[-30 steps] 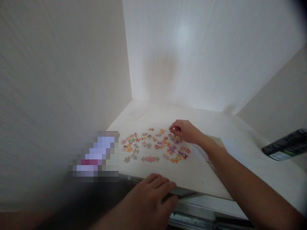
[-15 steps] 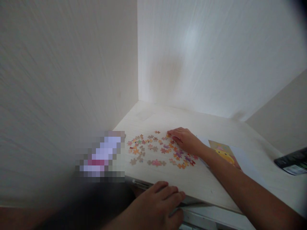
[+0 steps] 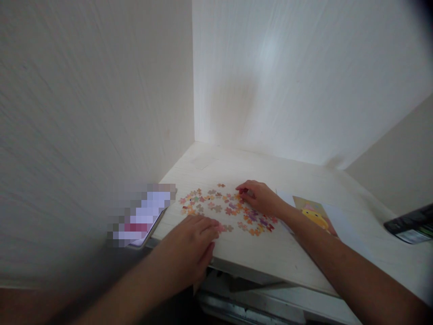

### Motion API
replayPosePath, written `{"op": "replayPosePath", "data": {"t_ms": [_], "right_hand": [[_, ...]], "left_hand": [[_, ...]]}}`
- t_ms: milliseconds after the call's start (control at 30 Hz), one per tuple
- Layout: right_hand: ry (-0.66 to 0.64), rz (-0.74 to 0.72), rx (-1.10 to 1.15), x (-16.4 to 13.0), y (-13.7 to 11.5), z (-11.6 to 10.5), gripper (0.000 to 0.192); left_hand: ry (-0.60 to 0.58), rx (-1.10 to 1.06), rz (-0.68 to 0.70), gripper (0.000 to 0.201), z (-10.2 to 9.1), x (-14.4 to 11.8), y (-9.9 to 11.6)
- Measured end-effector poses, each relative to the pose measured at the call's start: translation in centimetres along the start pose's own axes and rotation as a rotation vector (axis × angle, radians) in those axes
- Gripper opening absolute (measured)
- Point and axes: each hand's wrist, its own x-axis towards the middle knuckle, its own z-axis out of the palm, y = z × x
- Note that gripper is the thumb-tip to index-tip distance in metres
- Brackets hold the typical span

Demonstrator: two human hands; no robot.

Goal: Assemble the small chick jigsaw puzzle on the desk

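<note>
Loose puzzle pieces (image 3: 230,210) lie scattered flat on a pale wood-grain desk (image 3: 270,253), near its front left corner. Pieces are small, thin card, knobby cross-like outlines, mostly orange, pink, purple and tan; too small to read any print on them.

Left hand (image 3: 192,246) lies palm down over the desk's front edge, fingers flat and loosely together, fingertips (image 3: 213,223) touching the nearest pieces at the front of the scatter. It holds nothing; flat press, no pinch.

Right hand (image 3: 259,198) rests on the far right side of the scatter, knuckles up, fingers curled inward toward the pieces, forearm running back across the desk to the lower right. Narrow curl at the tips; cannot tell whether a piece is pinched between them.

Just right of the right wrist, a glossy picture card (image 3: 314,214) lies flat, showing a yellow cartoon figure on orange-tan ground, resting on a white sheet (image 3: 341,223). A phone (image 3: 145,216) with blurred screen lies at the desk's left edge, just beside the pieces. A dark, shiny flat packet (image 3: 409,225) sits far right, well apart from the puzzle. Matte pale panels (image 3: 287,81) with fine grain wall in the desk behind and left. Grey metal rail (image 3: 237,307) below the desk's front edge.
</note>
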Motion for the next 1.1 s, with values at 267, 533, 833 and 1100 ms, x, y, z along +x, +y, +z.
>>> {"op": "replayPosePath", "data": {"t_ms": [267,533,833,1100], "right_hand": [[-0.045,-0.024,0.075,-0.2,-0.7,-0.3,0.025],[-0.075,-0.059,0.015,-0.1,-1.0,-0.6,0.027],[-0.066,0.005,0.065,-0.3,-0.5,-0.5,0.026],[-0.026,0.154,0.23,-0.2,-1.2,-1.3,0.017]], "left_hand": [[-0.168,0.097,-0.004,0.037,0.9,0.1,1.1],[-0.136,0.18,-0.001,0.042,1.6,0.0,1.8],[-0.129,0.049,-0.018,0.049,2.8,-0.2,0.0],[-0.163,0.115,0.015,0.047,2.3,-0.2,0.4]]}}
